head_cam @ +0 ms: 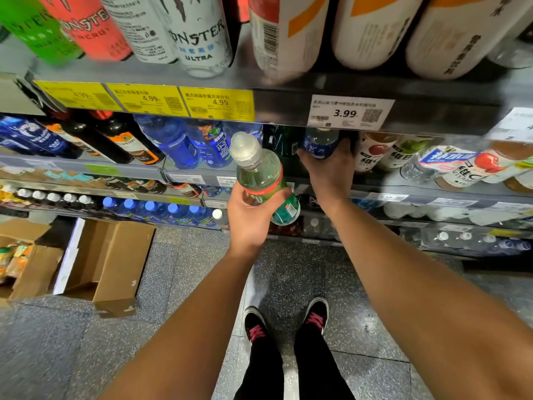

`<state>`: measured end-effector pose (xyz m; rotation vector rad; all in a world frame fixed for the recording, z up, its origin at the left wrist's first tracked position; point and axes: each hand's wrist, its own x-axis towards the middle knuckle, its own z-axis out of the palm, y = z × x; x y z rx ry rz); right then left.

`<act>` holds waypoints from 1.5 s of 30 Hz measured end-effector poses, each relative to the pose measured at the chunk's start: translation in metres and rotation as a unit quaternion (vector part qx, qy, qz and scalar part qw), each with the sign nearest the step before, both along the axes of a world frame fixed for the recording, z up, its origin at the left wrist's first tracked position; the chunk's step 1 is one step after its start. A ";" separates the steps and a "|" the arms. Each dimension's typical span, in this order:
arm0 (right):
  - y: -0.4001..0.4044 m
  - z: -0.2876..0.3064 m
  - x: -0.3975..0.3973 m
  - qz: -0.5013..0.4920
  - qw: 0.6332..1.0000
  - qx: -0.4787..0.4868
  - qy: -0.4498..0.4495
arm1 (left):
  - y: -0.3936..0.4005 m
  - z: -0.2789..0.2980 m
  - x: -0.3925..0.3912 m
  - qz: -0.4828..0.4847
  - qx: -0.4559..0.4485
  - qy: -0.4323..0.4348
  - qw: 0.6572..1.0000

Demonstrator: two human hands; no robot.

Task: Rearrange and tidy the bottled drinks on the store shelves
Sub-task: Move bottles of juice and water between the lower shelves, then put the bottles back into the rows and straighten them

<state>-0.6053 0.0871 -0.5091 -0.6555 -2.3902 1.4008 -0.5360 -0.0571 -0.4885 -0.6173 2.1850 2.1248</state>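
The left hand [253, 215] grips a clear bottle [264, 177] with a green and red label, fingers curled round its lower body, the whitish cap tilted up toward the white 3.99 price tag [350, 112]. This bottle hangs in front of the shelf, down and to the left of that tag, off any board. The right hand [331, 168] reaches under the tag into the shelf [403, 197] and wraps its thumb and fingers round a blue-labelled bottle [320, 142] standing directly below the tag; the bottle's base is covered by the hand and its top runs up behind the shelf edge. Left of this bottle stands a dark green bottle [284, 142], mostly in shadow. Right of the tag stand fruit-labelled bottles [375, 154], blurred toward the frame edge. Left of the tag run three yellow price tags [150, 101], and above them stand energy-drink cans [199, 33], their tops cut off. Far below and left of the tag an open cardboard box [109, 264] lies on the speckled floor; its contents are hard to make out.
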 end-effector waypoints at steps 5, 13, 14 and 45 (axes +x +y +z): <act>0.013 0.019 0.032 -0.019 0.999 -0.010 0.046 | 0.006 0.009 -0.009 -0.058 -0.004 -0.011 0.998; 0.047 0.021 0.096 -0.041 0.997 -0.043 -0.039 | 0.060 0.019 -0.029 -0.056 -0.082 -0.009 0.995; 0.050 0.020 0.100 -0.044 0.997 -0.046 -0.045 | 0.068 0.019 -0.033 -0.051 -0.083 -0.004 0.995; 0.102 0.018 0.137 0.043 0.991 -0.103 -0.069 | 0.142 -0.024 -0.068 0.044 -0.229 0.087 0.968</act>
